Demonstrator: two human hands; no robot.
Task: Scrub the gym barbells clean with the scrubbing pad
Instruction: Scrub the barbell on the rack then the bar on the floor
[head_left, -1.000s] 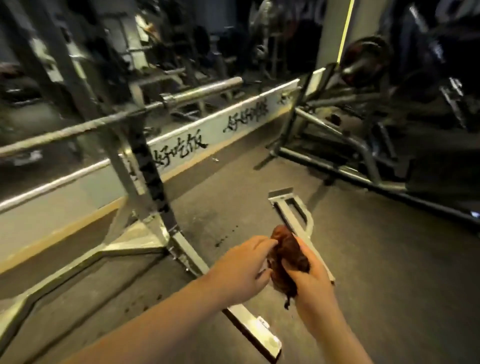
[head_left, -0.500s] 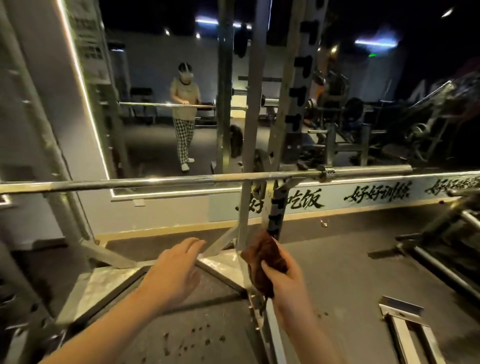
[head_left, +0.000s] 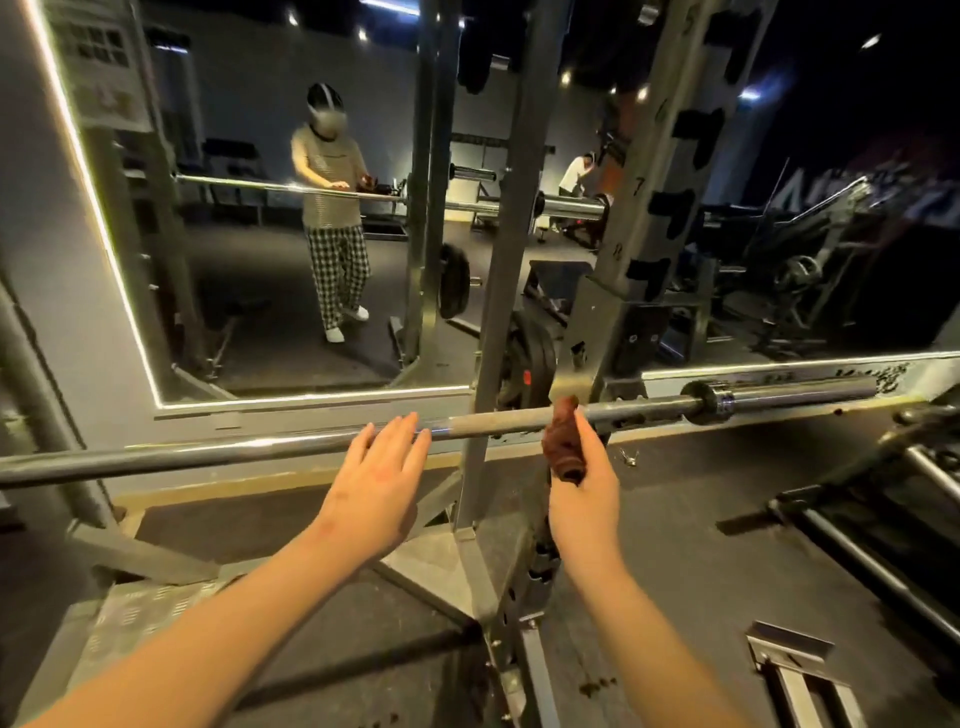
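A long steel barbell (head_left: 208, 454) lies across the rack at about waist height, running from the left edge to a sleeve (head_left: 779, 397) on the right. My left hand (head_left: 382, 478) reaches out flat, its straight fingertips just at the bar's near side. My right hand (head_left: 584, 483) grips a crumpled brown scrubbing pad (head_left: 563, 439), whose top end reaches up to the bar just right of the rack upright.
The rack's grey upright (head_left: 498, 312) and numbered post (head_left: 639, 234) stand right behind the bar. A large wall mirror (head_left: 260, 286) reflects me and the gym. Rack base rails (head_left: 441, 582) cross the floor below, with a metal foot (head_left: 795, 670) at lower right and machines (head_left: 883, 493) to the right.
The view has lifted from the floor to the bar and come closer. Both hands have risen to the barbell; the left let go of the pad, which the right hand now holds alone.
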